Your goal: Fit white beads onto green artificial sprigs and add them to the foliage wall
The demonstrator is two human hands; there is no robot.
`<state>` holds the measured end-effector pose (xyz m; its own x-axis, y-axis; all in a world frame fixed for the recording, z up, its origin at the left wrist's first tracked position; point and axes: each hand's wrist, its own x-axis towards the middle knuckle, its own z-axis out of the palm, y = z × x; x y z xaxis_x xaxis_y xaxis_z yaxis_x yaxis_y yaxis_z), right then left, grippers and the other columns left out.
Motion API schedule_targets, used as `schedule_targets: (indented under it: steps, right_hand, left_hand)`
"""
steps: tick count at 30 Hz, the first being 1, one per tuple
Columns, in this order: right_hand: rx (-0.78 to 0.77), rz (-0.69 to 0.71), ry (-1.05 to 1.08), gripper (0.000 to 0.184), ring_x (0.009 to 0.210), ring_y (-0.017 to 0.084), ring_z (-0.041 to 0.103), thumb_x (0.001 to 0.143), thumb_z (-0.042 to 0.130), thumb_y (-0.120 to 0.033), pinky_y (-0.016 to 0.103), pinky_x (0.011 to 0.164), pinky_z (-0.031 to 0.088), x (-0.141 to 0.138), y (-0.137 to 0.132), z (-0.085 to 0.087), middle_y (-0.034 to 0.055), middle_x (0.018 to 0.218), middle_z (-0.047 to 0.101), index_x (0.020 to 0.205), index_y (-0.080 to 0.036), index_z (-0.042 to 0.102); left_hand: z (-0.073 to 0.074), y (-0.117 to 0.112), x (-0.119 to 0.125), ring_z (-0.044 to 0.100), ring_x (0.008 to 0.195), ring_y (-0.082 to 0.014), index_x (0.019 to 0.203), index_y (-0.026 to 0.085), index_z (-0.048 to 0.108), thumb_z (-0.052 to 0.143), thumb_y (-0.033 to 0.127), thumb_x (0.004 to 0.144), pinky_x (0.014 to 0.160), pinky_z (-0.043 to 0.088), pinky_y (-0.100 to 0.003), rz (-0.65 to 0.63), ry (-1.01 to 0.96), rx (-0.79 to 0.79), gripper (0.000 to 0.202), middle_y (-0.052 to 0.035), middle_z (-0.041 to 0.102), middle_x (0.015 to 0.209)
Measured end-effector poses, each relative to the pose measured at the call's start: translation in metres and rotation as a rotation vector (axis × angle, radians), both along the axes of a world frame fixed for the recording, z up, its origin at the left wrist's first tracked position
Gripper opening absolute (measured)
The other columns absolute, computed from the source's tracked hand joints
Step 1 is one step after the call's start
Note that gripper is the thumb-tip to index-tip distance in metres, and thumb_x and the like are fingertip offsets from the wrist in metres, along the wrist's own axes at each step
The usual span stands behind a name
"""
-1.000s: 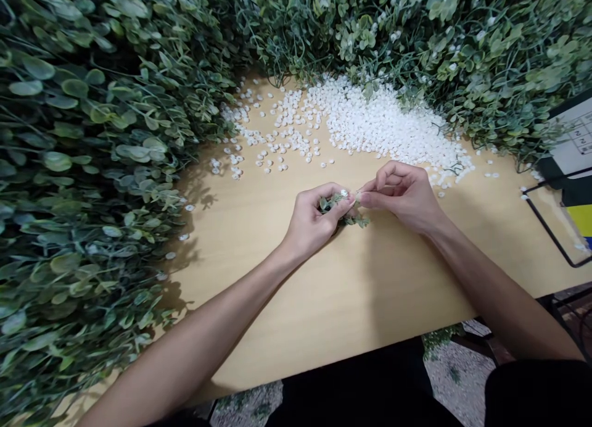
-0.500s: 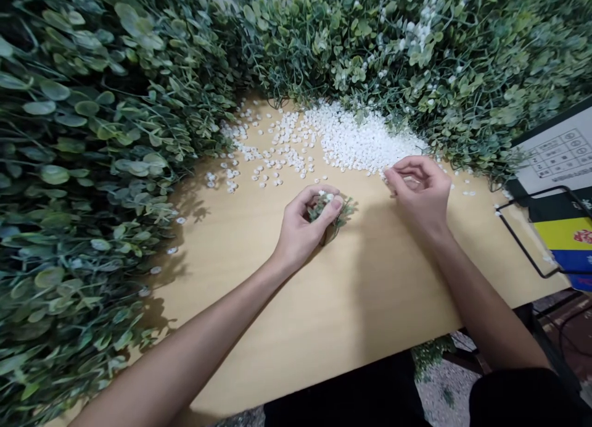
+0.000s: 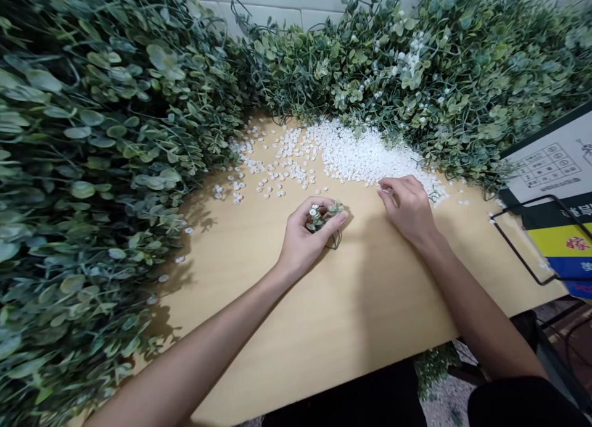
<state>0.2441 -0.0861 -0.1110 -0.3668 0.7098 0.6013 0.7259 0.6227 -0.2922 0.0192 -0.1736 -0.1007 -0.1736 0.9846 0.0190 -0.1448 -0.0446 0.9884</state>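
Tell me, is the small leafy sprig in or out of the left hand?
In: the sprig shows between thumb and curled fingers of the left hand, leaves poking out.

Bead heap (image 3: 365,155) on table (image 3: 287,328), before rear foliage (image 3: 300,69); foliage bank (image 3: 92,168) left; carton (image 3: 546,168) right; sprig (image 3: 316,221) in left hand (image 3: 300,239).

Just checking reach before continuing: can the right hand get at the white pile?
Likely yes: the right hand is beside the near edge of the white pile, with nothing visible between them.
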Motion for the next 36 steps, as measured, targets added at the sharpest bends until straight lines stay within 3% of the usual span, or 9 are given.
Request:
schedule_targets:
  steps: [4, 9, 14, 19, 22, 25, 27, 33, 36]
  right_hand:
    - [0.018, -0.028, 0.028, 0.01, 0.088, 0.028, 0.063, 0.095, 0.065, -0.019, 0.042, 0.087, 0.052, 0.003, 0.001, 0.001, 0.0059, 0.086, 0.075, 0.102, -0.021, 0.071]
    - [-0.004, -0.049, -0.037, 0.013, 0.089, 0.028, 0.065, 0.094, 0.064, -0.015, 0.043, 0.087, 0.051, 0.003, 0.001, 0.0, 0.0063, 0.09, 0.077, 0.102, -0.021, 0.071]
    - [0.018, -0.058, 0.023, 0.012, 0.09, 0.027, 0.067, 0.094, 0.065, -0.016, 0.042, 0.089, 0.051, 0.006, 0.003, 0.001, 0.0066, 0.092, 0.077, 0.102, -0.02, 0.071]
    - [0.053, -0.037, 0.095, 0.01, 0.09, 0.026, 0.066, 0.096, 0.063, -0.018, 0.041, 0.089, 0.051, 0.005, 0.003, 0.003, 0.0078, 0.094, 0.076, 0.101, -0.02, 0.071]
    - [0.025, 0.033, 0.053, 0.011, 0.099, 0.027, 0.064, 0.099, 0.061, -0.02, 0.043, 0.093, 0.049, -0.006, -0.004, 0.004, 0.0079, 0.101, 0.077, 0.102, -0.022, 0.071]
    - [-0.017, 0.119, -0.01, 0.013, 0.108, 0.028, 0.062, 0.101, 0.059, -0.021, 0.046, 0.097, 0.045, -0.021, -0.013, 0.005, 0.007, 0.111, 0.078, 0.105, -0.023, 0.072]
    - [-0.04, 0.172, -0.038, 0.016, 0.109, 0.028, 0.061, 0.103, 0.057, -0.02, 0.046, 0.098, 0.043, -0.032, -0.015, 0.004, 0.0062, 0.112, 0.078, 0.105, -0.024, 0.072]
    - [-0.075, 0.347, -0.071, 0.016, 0.107, 0.026, 0.062, 0.104, 0.058, -0.022, 0.044, 0.096, 0.043, -0.075, 0.006, 0.006, 0.0054, 0.101, 0.079, 0.111, -0.024, 0.072]
    - [-0.086, 0.388, -0.126, 0.02, 0.111, 0.028, 0.061, 0.102, 0.061, -0.018, 0.045, 0.098, 0.042, -0.095, 0.019, 0.009, 0.006, 0.1, 0.078, 0.117, -0.025, 0.071]
  left_hand:
    - [0.0, 0.0, 0.002, 0.077, 0.098, -0.0225, 0.097, 0.019, 0.064, 0.088, 0.033, 0.079, 0.088, 0.063, -0.037, -0.059, -0.203, 0.022, 0.033, -0.0062, 0.077, 0.102]
    - [-0.003, 0.0, 0.0, 0.068, 0.06, -0.0149, 0.098, 0.018, 0.066, 0.089, 0.033, 0.078, 0.058, 0.057, -0.028, -0.087, -0.14, -0.031, 0.035, 0.0004, 0.07, 0.071]
    - [-0.007, 0.001, -0.005, 0.065, 0.069, -0.0126, 0.101, 0.019, 0.071, 0.09, 0.034, 0.076, 0.063, 0.055, -0.026, -0.052, -0.088, -0.024, 0.034, -0.002, 0.071, 0.088]
    - [-0.005, 0.002, -0.004, 0.066, 0.069, -0.0128, 0.102, 0.021, 0.063, 0.081, 0.031, 0.087, 0.066, 0.053, -0.027, -0.141, -0.278, 0.013, 0.026, -0.0029, 0.073, 0.093]
    - [0.001, -0.002, -0.001, 0.062, 0.06, -0.0117, 0.092, 0.02, 0.058, 0.079, 0.033, 0.089, 0.059, 0.049, -0.025, -0.221, -0.235, 0.008, 0.025, -0.0029, 0.074, 0.083]
    - [0.007, -0.008, 0.0, 0.056, 0.054, -0.0102, 0.085, 0.017, 0.063, 0.084, 0.035, 0.082, 0.051, 0.042, -0.024, -0.374, 0.021, -0.005, 0.028, -0.0042, 0.073, 0.074]
    - [0.011, -0.011, 0.0, 0.056, 0.057, -0.0108, 0.083, 0.016, 0.067, 0.088, 0.034, 0.078, 0.053, 0.043, -0.024, -0.408, 0.115, 0.013, 0.028, -0.0041, 0.072, 0.073]
    - [0.01, -0.008, -0.003, 0.064, 0.069, -0.0154, 0.08, 0.016, 0.071, 0.092, 0.031, 0.069, 0.067, 0.053, -0.03, -0.404, 0.116, 0.076, 0.028, -0.0059, 0.075, 0.082]
    - [0.008, -0.008, -0.005, 0.061, 0.064, -0.0144, 0.087, 0.015, 0.074, 0.087, 0.037, 0.077, 0.061, 0.05, -0.029, -0.432, 0.068, 0.04, 0.027, -0.0048, 0.072, 0.076]
